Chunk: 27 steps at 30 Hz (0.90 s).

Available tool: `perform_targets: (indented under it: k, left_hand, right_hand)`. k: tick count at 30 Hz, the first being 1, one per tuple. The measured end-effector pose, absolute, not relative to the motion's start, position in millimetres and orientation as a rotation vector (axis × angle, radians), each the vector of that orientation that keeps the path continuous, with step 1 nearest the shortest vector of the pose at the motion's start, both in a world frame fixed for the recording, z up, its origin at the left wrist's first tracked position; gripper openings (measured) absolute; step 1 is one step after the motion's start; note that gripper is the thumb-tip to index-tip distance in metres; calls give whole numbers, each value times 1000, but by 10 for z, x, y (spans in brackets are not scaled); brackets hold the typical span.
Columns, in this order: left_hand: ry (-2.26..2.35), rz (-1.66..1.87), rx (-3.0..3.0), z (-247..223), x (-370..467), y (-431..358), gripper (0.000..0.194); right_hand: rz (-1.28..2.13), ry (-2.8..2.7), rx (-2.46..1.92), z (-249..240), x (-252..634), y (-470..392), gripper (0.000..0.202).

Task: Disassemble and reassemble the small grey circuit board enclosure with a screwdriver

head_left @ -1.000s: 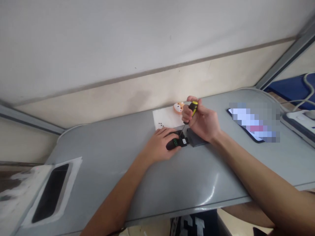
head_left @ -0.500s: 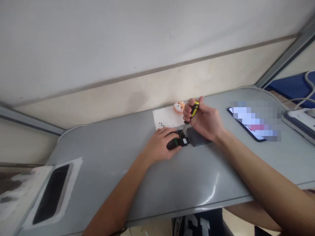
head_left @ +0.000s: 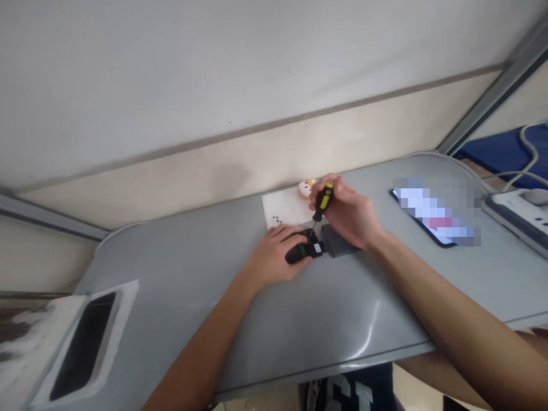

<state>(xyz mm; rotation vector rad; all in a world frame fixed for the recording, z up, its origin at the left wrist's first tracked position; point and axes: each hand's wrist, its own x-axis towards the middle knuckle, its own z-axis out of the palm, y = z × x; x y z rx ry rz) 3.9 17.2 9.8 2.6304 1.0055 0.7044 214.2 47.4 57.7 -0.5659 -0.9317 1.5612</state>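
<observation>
My left hand [head_left: 280,254] is closed around a small black device [head_left: 302,251] with green markings and a white label, pressing it to the table. Its exact kind is unclear. In my right hand [head_left: 349,211] is a black-and-yellow screwdriver [head_left: 324,200], tilted, its thin shaft pointing down at the device between the hands. A dark grey flat block [head_left: 340,242] lies beneath my right wrist, just right of the device. Behind the hands, several tiny dark screws [head_left: 277,219] lie on a white sheet of paper [head_left: 285,204].
An orange-and-white animal-faced object [head_left: 305,189] sits at the paper's back edge, partly behind my right fingers. A lit phone [head_left: 428,217] lies to the right, near a white power strip [head_left: 520,214]. A dark phone-shaped slab [head_left: 85,345] rests at the left. A wall borders the grey table [head_left: 192,257].
The screwdriver has turned in my right hand, and its handle has shifted slightly left and down. My left hand still holds the device. The whole view has shifted a little.
</observation>
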Motion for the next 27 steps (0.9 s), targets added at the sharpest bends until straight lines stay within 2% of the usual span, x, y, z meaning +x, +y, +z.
perform_targets:
  k: [4,8,17,27]
  left_hand:
    - [1015,684,2624,100,43,174,20]
    - [1031,665,2615,91,37,178,23]
    - [1012,678,2624,80,31,181,22]
    - [1005,688,2630,88,35,188,22]
  right_hand:
    - [1645,-913,-588,587,2116,487,44]
    - [1587,-822,-609,565,2074,496,48]
    - [1569,-853,-555,565,2128,481,36]
    - [1625,-774,-535,522,2140,533,39]
